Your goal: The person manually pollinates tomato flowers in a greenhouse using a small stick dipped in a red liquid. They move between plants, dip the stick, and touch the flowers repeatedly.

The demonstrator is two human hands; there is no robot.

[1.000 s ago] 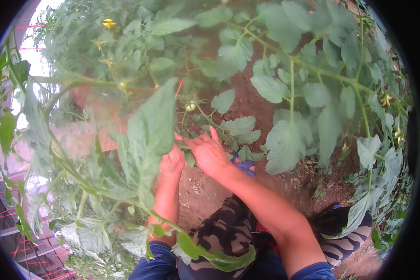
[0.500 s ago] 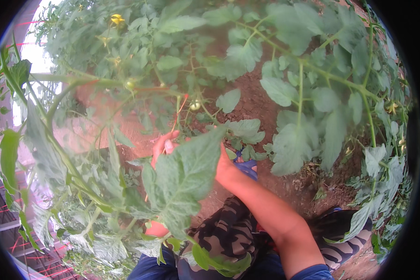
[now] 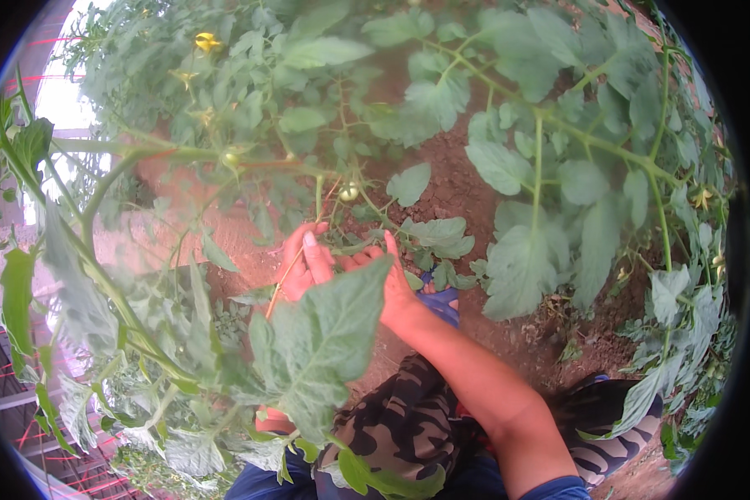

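My left hand (image 3: 305,265) is closed on a thin orange string (image 3: 285,279), thumb pointing up, beside a green tomato stem (image 3: 319,196). The string slants from near the stem down past the fingers. Close by on the right, my right hand (image 3: 397,293) has one digit stretched up and apart, while its other fingers reach left toward my left hand. A large tomato leaf (image 3: 321,342) in front hides parts of both hands and most of my left forearm. Just above the hands hangs a small green tomato (image 3: 348,192).
Leafy tomato branches (image 3: 596,137) cross the right side. A thick bent stem (image 3: 108,267) arches down the left. Yellow flowers (image 3: 207,41) show at the top, with brown soil (image 3: 450,179) below the plants. A blue shoe (image 3: 440,304) is beyond my right wrist.
My left hand has moved slightly up and right, showing more from behind the leaf. My right hand's upper digit now stretches up and apart. The orange string lies at a lower slant.
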